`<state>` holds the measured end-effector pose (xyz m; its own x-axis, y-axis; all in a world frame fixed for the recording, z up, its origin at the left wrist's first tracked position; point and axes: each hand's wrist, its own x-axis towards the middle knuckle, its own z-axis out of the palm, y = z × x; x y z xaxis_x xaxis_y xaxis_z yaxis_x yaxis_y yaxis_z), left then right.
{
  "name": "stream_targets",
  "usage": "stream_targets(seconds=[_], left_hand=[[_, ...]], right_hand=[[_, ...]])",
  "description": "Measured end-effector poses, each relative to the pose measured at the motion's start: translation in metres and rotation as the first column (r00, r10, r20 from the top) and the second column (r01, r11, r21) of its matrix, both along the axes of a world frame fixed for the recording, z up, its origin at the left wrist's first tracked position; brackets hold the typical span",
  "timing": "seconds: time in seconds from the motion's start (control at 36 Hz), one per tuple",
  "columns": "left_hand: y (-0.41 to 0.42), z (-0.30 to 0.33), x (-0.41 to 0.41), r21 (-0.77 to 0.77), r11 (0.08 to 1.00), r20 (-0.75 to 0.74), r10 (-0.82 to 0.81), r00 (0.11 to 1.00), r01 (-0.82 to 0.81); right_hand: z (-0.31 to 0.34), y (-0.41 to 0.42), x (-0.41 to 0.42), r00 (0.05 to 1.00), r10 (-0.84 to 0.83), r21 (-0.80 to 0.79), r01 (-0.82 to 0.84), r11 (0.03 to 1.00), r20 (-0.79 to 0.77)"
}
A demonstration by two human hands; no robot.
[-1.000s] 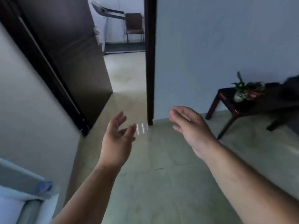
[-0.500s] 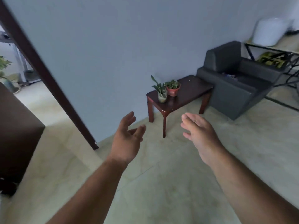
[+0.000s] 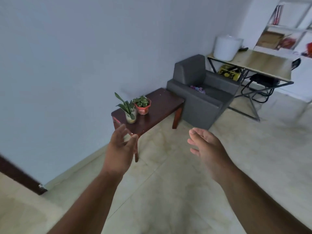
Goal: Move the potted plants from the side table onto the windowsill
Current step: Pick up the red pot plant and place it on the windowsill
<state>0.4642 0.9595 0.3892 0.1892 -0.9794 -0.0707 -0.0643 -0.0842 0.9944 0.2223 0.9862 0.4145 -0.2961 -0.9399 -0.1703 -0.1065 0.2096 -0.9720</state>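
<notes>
Approaching with both hands, left hand (image 3: 120, 150) and right hand (image 3: 206, 147), open and empty, you grip each likely light, tippy pot, pale pot (image 3: 131, 117) and red pot (image 3: 142, 108) on the counter (image 3: 162, 105), by its body, not the foliage.

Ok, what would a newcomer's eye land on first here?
Two empty open hands, the left hand and right hand, raised mid-frame. Just beyond them stands a dark side table against the wall, bearing a red-potted plant and a pale-potted plant, close together at its near end.
</notes>
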Motion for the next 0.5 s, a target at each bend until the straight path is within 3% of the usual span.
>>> stream_targets(seconds=[0.22,0.5], left_hand=[[-0.071,-0.005,-0.020,0.002,0.999,-0.025,-0.034,0.999,0.034],[-0.152,-0.022,-0.065,0.070,0.997,-0.018,0.035,0.999,-0.033]], right_hand=[[-0.002,-0.065,-0.010,1.000,0.004,0.031,-0.003,1.000,-0.020],[-0.019,-0.172,-0.057,0.994,0.110,0.064,-0.109,0.992,-0.007]])
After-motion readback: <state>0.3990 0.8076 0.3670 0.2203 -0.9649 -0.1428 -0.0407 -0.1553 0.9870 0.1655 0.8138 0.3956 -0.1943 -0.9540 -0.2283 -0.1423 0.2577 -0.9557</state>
